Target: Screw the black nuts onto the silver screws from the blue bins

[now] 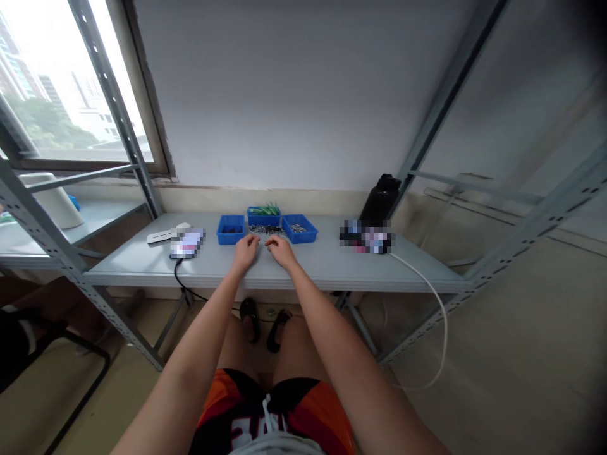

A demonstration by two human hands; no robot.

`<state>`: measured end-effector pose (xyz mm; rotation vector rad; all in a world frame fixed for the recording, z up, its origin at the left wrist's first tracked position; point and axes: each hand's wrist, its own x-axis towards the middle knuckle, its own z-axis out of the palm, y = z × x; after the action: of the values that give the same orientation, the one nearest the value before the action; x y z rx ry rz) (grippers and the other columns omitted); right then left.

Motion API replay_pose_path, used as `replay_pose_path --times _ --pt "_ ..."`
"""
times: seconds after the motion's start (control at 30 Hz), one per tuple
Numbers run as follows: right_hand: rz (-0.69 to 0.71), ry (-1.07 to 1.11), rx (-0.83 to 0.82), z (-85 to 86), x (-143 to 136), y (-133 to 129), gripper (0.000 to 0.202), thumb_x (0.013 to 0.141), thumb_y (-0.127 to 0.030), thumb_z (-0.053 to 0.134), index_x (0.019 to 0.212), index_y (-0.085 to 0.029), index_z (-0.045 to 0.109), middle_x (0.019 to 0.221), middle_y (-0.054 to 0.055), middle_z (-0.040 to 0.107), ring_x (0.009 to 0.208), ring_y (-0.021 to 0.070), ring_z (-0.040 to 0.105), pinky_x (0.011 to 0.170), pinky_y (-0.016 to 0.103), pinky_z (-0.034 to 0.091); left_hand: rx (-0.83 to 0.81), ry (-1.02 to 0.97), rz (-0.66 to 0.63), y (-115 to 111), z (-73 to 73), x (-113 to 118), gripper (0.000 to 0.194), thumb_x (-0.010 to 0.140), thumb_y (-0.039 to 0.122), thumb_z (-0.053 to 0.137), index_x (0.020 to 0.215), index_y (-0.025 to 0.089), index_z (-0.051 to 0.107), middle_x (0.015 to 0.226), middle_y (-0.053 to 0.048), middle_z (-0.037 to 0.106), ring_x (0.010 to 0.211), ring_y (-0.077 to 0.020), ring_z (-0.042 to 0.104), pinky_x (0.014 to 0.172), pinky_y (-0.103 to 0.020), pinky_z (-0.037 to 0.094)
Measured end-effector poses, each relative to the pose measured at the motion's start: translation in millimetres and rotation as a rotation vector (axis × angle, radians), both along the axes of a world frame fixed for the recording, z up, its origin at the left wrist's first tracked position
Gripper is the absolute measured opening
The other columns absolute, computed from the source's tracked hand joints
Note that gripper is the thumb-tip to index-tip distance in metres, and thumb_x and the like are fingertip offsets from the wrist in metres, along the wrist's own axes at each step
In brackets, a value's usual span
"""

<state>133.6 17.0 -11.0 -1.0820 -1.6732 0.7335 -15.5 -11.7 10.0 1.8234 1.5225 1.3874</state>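
My left hand (246, 250) is over the table just in front of the bins, its fingers pinched together. Close beside it, my right hand (281, 250) has its thumb and fingers closed too, with a small gap between the hands. What either one holds is too small to make out. Just beyond the fingertips lies a pile of small dark and silvery parts (267, 229). Around it stand a blue bin (231, 240) with dark pieces on the left, a blue bin (264, 221) with green strips behind, and a blue bin (304, 238) with small silvery parts on the right.
A lit phone (188, 243) with a black cable and a white device (160, 237) lie at left. Blurred-out items (374, 239) and a black bottle (380, 197) are at right, with a white cable (444, 328) hanging down. Metal shelf posts (52, 243) flank the grey table (322, 265).
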Motion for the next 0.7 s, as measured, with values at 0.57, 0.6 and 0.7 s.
replay_pose_path --times 0.57,0.6,0.7 --pt "-0.253 0.057 0.073 -8.9 11 18 0.047 0.077 -0.021 0.050 0.122 -0.019 0.062 0.122 0.012 0.062 0.090 0.0194 0.064 0.089 0.036 0.051 -0.017 -0.098 0.044 0 0.9 3 0.022 0.083 0.023 0.055 0.102 0.015 0.065 0.075 -0.003 0.064 0.072 -0.0176 0.061 0.075 -0.030 0.047" --pt "-0.252 -0.041 0.092 -8.9 9 16 0.039 0.078 -0.020 0.052 0.114 -0.018 0.066 0.117 0.011 0.064 0.092 0.0203 0.063 0.093 0.036 0.048 -0.016 -0.095 0.048 0 0.8 2 0.022 0.083 0.022 0.054 0.102 0.015 0.065 0.075 -0.003 0.064 0.073 -0.0178 0.061 0.075 -0.030 0.047" --pt "-0.264 -0.294 0.115 -10.2 2 15 0.027 0.080 -0.022 0.061 0.105 -0.016 0.068 0.112 0.014 0.065 0.107 0.0247 0.058 0.102 0.039 0.041 -0.026 -0.089 0.054 1 -0.1 2 0.023 0.082 0.021 0.053 0.102 0.015 0.065 0.078 -0.004 0.065 0.074 -0.0177 0.061 0.076 -0.030 0.047"
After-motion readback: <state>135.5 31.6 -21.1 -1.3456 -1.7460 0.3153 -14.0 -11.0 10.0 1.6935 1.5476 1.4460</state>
